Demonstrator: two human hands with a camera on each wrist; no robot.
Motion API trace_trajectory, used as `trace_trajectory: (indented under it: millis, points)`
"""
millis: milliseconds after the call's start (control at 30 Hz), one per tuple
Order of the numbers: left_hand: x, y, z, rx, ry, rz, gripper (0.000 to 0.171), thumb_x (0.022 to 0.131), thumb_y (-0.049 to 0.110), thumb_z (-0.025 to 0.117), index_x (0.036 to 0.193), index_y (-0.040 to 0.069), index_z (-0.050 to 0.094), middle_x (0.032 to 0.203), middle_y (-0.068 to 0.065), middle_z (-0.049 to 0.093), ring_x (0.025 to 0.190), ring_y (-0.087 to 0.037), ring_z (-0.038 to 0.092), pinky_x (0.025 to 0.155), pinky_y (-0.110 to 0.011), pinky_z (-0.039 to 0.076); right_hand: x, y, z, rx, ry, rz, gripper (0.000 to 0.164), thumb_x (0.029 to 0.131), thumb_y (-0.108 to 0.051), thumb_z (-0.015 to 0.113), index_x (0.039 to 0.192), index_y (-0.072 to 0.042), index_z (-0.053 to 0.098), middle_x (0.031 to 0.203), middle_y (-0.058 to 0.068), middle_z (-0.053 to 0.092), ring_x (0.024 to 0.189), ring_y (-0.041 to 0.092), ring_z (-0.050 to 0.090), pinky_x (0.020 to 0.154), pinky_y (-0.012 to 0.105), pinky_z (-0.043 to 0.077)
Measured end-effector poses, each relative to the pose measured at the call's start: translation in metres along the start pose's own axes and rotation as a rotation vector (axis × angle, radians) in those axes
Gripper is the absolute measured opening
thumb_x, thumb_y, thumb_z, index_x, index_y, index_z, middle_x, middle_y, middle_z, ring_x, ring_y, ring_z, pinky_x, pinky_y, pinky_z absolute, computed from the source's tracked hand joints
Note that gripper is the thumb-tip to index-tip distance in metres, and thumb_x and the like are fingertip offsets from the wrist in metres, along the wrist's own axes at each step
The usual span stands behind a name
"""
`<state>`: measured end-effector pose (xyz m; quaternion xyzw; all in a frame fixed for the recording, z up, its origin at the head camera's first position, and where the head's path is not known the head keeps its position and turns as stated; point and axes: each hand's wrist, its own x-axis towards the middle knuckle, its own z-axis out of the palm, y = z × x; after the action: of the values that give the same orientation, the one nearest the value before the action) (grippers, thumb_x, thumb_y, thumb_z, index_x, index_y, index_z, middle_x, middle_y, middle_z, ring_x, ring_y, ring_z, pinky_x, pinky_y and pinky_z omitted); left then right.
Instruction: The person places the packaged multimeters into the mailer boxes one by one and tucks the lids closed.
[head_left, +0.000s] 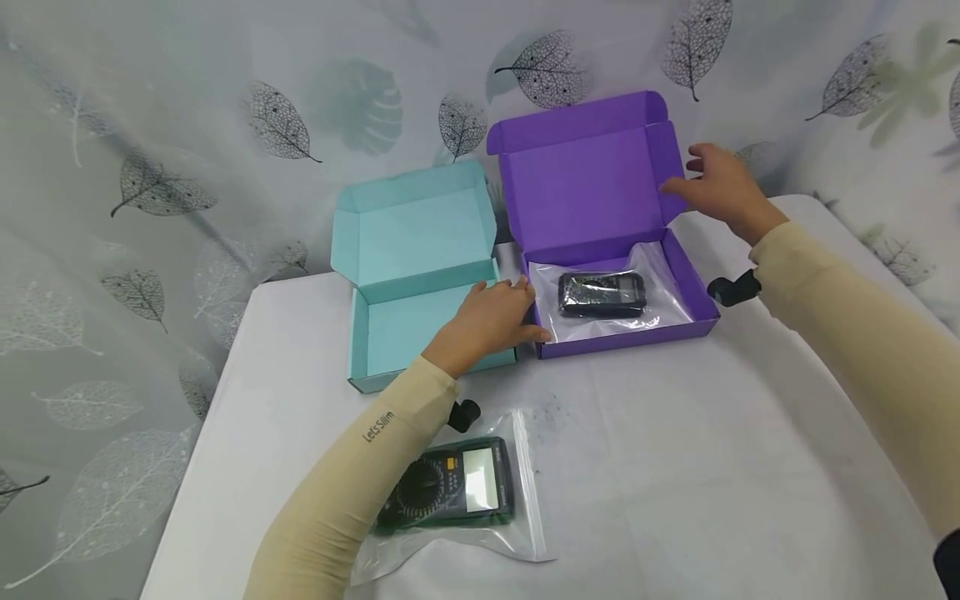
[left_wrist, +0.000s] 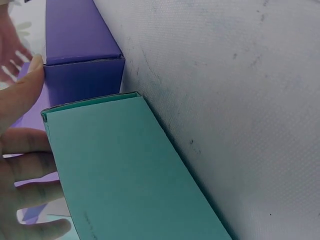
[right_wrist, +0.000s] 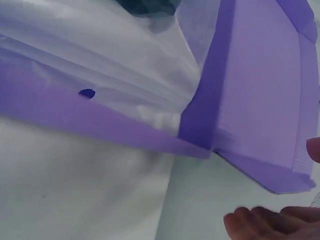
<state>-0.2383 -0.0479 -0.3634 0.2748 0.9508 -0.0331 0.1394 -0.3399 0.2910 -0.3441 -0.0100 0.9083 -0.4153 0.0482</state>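
Head view: hands, left [head_left: 491,318] and right [head_left: 722,187], loose-fingered by purple box [head_left: 630,339], green multimeter [head_left: 454,483] part-hidden behind left sleeve [head_left: 341,492].

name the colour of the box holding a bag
Purple; the box shows best in the head view.

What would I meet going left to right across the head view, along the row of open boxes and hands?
Open teal cardboard box, left hand, open purple cardboard box, right hand.
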Motion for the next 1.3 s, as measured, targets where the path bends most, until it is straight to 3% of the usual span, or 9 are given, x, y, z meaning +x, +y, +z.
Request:
trace_trajectory:
  millis: [233,433,700,833,967,1167,1300]
  points:
    - [0.0,0.0,0.0,0.003,-0.005,-0.004,0.088,0.096,0.063,0.061,0.16,0.007,0.039,0.163,-0.012,0.039,0.146,-0.028,0.041,0.118,-0.055,0.029,0.015,0.012,0.001,0.291,-0.226,0.077,0.073,0.11,-0.024,0.045,0.165,0.001,0.004,0.167,0.025,0.021,0.147,0.042,0.034,0.116,0.052,0.033]
    - [0.0,0.001,-0.001,0.01,-0.007,-0.003,0.088,0.097,0.063,0.06,0.16,0.007,0.039,0.163,-0.012,0.039,0.146,-0.028,0.041,0.118,-0.055,0.029,0.017,0.011,0.002,0.392,-0.297,0.095,0.069,0.112,-0.018,0.043,0.167,-0.007,0.003,0.169,0.017,0.017,0.149,0.038,0.032,0.118,0.05,0.031]
    - [-0.001,0.002,-0.005,0.016,-0.011,-0.004,0.089,0.096,0.064,0.059,0.161,0.006,0.038,0.162,-0.013,0.039,0.145,-0.029,0.043,0.117,-0.055,0.032,0.016,0.005,0.0,0.4,-0.278,0.091,0.071,0.113,-0.035,0.046,0.168,-0.012,0.008,0.171,0.015,0.017,0.151,0.04,0.028,0.118,0.052,0.029]
    - [-0.001,0.002,-0.005,0.012,-0.014,-0.002,0.089,0.096,0.064,0.059,0.161,0.005,0.038,0.162,-0.013,0.039,0.145,-0.029,0.043,0.117,-0.055,0.032,0.014,0.004,-0.002,0.416,-0.267,0.08,0.078,0.11,-0.052,0.043,0.168,-0.01,0.012,0.169,0.017,0.023,0.15,0.037,0.031,0.119,0.051,0.029]
    - [-0.001,0.002,-0.006,0.006,-0.011,-0.007,0.089,0.096,0.064,0.059,0.161,0.006,0.037,0.163,-0.013,0.038,0.146,-0.029,0.042,0.117,-0.055,0.031,0.011,0.0,-0.004,0.425,-0.246,0.054,0.082,0.107,-0.059,0.04,0.167,-0.007,0.019,0.162,0.018,0.033,0.143,0.032,0.039,0.118,0.048,0.031]
    - [-0.001,0.003,-0.005,0.011,-0.004,0.001,0.086,0.096,0.064,0.06,0.159,0.007,0.043,0.163,-0.013,0.039,0.145,-0.029,0.043,0.115,-0.056,0.034,0.008,-0.003,-0.005,0.522,-0.195,0.034,0.079,0.108,-0.058,0.04,0.167,-0.01,0.017,0.16,0.014,0.033,0.141,0.028,0.039,0.118,0.046,0.03]
    - [-0.001,0.003,-0.004,0.001,-0.006,-0.001,0.085,0.097,0.063,0.061,0.158,0.007,0.044,0.162,-0.014,0.039,0.144,-0.029,0.044,0.116,-0.056,0.033,0.005,-0.007,-0.006,0.697,-0.12,0.0,0.072,0.109,-0.053,0.045,0.166,-0.013,0.025,0.157,0.011,0.037,0.141,0.027,0.039,0.118,0.042,0.03]
